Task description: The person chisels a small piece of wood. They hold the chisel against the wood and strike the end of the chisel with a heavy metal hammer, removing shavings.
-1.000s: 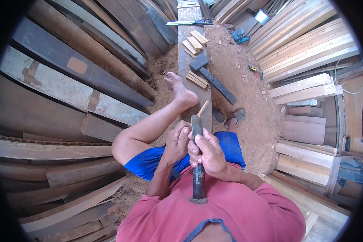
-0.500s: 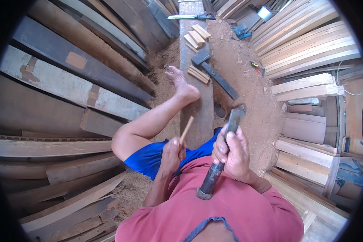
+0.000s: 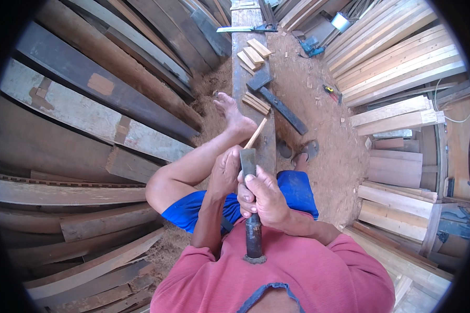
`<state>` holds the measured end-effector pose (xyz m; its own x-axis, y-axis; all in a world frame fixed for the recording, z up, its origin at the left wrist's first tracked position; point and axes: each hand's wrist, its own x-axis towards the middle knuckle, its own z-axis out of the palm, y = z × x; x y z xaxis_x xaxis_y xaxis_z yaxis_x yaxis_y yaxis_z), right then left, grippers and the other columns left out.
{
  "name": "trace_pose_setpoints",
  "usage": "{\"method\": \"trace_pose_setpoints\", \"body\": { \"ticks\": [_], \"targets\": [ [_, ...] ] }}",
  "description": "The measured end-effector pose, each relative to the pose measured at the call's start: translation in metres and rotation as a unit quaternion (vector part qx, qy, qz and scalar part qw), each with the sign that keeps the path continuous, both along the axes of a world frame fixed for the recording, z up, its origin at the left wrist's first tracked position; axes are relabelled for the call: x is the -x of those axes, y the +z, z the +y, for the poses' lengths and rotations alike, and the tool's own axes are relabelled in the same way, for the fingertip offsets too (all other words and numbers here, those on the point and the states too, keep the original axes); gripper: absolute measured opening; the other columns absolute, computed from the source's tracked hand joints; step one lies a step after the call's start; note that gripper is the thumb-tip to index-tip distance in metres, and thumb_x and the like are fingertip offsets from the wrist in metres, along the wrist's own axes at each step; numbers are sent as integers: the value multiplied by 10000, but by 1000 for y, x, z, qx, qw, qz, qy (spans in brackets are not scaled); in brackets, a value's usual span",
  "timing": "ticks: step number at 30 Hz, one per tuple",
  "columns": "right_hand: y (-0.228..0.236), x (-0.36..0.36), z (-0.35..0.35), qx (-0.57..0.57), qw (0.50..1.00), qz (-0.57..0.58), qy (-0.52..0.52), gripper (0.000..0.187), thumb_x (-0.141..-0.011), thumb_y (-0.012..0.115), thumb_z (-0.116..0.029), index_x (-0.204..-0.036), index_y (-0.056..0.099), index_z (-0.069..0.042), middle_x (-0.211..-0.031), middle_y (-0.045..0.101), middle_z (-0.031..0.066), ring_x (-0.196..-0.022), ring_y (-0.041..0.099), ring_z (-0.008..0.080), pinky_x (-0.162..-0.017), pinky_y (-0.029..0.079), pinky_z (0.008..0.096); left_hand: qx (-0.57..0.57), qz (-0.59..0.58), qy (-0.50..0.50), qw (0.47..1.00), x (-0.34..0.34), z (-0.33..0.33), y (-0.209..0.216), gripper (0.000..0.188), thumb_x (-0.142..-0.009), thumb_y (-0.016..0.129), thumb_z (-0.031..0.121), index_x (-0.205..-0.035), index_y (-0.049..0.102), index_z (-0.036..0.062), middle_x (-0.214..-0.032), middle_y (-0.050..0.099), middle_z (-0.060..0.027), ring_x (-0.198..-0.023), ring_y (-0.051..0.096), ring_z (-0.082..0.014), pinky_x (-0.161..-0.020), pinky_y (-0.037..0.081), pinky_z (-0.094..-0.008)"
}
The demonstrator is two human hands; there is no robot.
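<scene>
My left hand [image 3: 225,169] is closed around a thin wooden stick [image 3: 256,133], which points away from me and to the right. In my right hand [image 3: 266,197] is a chisel [image 3: 253,235], gripped where its flat metal blade meets the dark round handle. The blade end points forward, right beside my left fingers and the stick's lower part; whether it touches the stick I cannot tell. The handle's butt is at the front of my red shirt. Ahead, a dark mallet [image 3: 259,80] and several short wood strips [image 3: 256,104] lie on a long plank [image 3: 269,148].
Farther up the plank are small light wood pieces [image 3: 254,53] and a handsaw [image 3: 245,29]. On the sawdust-covered floor to the right lie a blue power tool [image 3: 312,47] and a red-and-yellow hand tool [image 3: 331,93]. Boards [image 3: 99,115] line the left; stacked lumber [image 3: 397,57] fills the right.
My right hand has brought the chisel leftward, up against my left hand. The stick has moved forward and right, tilting more to the right. My right leg has shifted outward.
</scene>
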<state>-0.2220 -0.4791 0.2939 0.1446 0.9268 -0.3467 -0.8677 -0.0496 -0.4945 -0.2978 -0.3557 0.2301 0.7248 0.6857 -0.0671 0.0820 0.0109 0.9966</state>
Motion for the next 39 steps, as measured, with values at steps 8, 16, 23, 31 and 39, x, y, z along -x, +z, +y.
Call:
{"method": "trace_pose_setpoints", "body": {
  "ticks": [8, 16, 23, 31, 39],
  "targets": [
    [27, -20, -18, -56, 990, -115, -68, 180, -1031, 413, -262, -1029, 405, -82, -656, 416, 14, -455, 384, 77, -453, 414, 265, -71, 65, -59, 994, 36, -33, 9, 451, -1055, 323, 295, -775, 543, 19, -576, 472, -61, -509, 464, -154, -489, 369, -321],
    [-13, -57, 8, 36, 933, -352, -61, 243, -985, 547, -202, -1142, 537, -17, -608, 481, -9, -466, 421, 40, -432, 384, 211, 399, -128, -35, 907, 44, -42, -5, 461, -1045, 390, 410, -827, 578, 49, -513, 404, 12, -422, 333, -89, -436, 306, -244],
    [-33, -63, 19, 18, 925, -372, -74, 202, -996, 546, -207, -1094, 562, -31, -676, 520, -12, -504, 441, 35, -456, 393, 205, 330, -154, -86, 927, 25, -34, -5, 336, -1041, 421, 395, -1003, 522, 77, -609, 476, 7, -492, 391, -68, -455, 310, -228],
    [-18, -24, 12, 6, 999, -6, -36, 191, -1016, 460, -210, -1147, 474, -72, -777, 506, 17, -527, 437, 66, -492, 445, 255, 295, -140, 8, 945, 0, -10, -15, 231, -1049, 418, 321, -976, 502, 118, -713, 513, 23, -607, 447, -37, -507, 346, -205],
    [-4, 3, -4, -11, 999, -33, -6, 184, -1026, 444, -254, -1084, 460, -80, -719, 442, -4, -497, 399, 56, -467, 416, 243, 186, -162, -24, 969, 20, -30, -8, 237, -1052, 404, 262, -1013, 525, 62, -860, 541, 31, -764, 479, -23, -692, 432, -200]
  ]
}}
